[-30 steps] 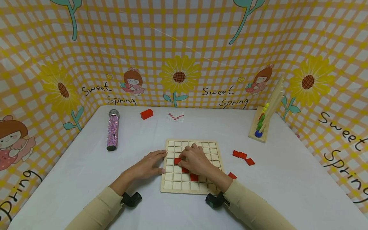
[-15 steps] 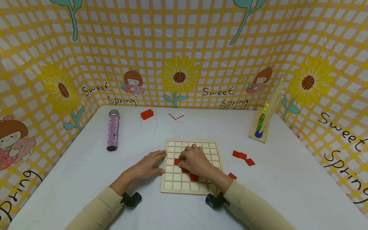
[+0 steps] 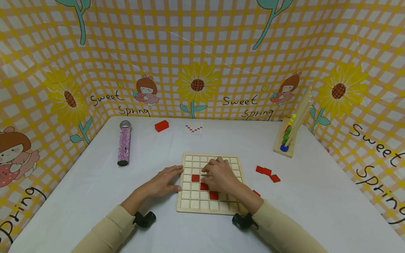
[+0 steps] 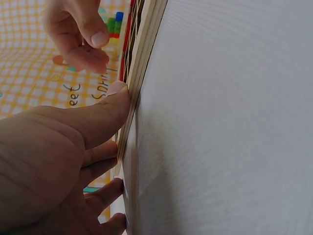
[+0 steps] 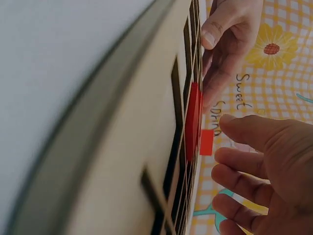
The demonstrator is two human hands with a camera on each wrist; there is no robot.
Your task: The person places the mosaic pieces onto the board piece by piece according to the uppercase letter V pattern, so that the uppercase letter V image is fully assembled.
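Observation:
A square wooden grid board [image 3: 195, 204] lies flat on the white table. Three red square tiles sit in its cells in a diagonal, the upper-left tile [image 3: 195, 178], a middle tile [image 3: 204, 186] and a lower tile [image 3: 213, 195]. My left hand [image 3: 162, 182] rests against the board's left edge, its thumb [image 4: 110, 110] touching the rim in the left wrist view. Over the middle of the board hovers my right hand [image 3: 220, 178], fingers loosely bent and apart from the thumb. Nothing shows between those fingers in the right wrist view, where the hand [image 5: 281, 171] appears beside the board.
Several loose red tiles [image 3: 275, 178] lie right of the board, one partly behind the right forearm. At the back are a red block [image 3: 161, 125] and a card [image 3: 197, 130] with a red V pattern. A glittery microphone [image 3: 124, 146] lies left; a wooden bead toy [image 3: 287, 140] stands right.
My right hand has come off the upper-left red tile and shifted slightly right, leaving that tile fully in view in its cell. The left hand stays still.

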